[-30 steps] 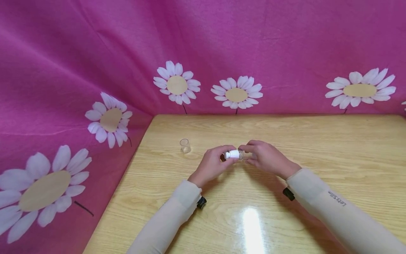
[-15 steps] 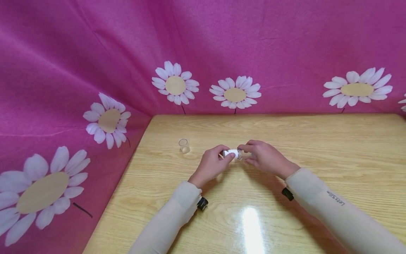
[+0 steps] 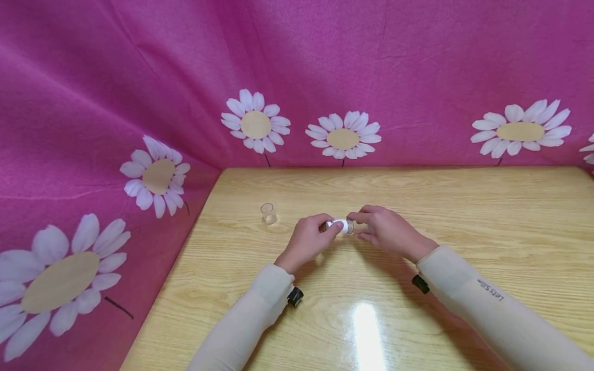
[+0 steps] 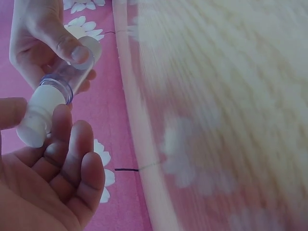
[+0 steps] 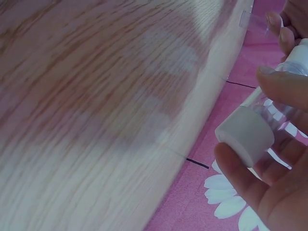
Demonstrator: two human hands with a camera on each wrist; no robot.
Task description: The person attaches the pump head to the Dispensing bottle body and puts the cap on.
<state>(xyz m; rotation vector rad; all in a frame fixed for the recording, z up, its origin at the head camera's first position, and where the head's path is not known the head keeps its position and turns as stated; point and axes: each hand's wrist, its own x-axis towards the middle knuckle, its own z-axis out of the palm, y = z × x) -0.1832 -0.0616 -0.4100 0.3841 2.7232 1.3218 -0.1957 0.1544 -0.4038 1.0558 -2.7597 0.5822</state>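
Note:
A small clear bottle point(image 4: 72, 74) with a white collar and top point(image 4: 42, 108) lies lengthwise between my two hands, above the table. My left hand point(image 3: 310, 238) pinches the white top between thumb and fingers. My right hand point(image 3: 392, 230) grips the clear body, and in the right wrist view the bottle's white base point(image 5: 246, 134) points toward the table side. Fingers hide part of the body. To the left of my left hand, a clear cylindrical cap point(image 3: 268, 214) stands upright on the table, apart from both hands.
The wooden table point(image 3: 487, 216) has a glossy light reflection near its front. A pink curtain point(image 3: 417, 67) with white daisies hangs behind and along the left edge. Black straps point(image 3: 295, 297) sit at the wrists.
My left thumb has moved up across the white top and now covers more of it. My right hand keeps its grip on the clear body, nearly still. The cap stays put.

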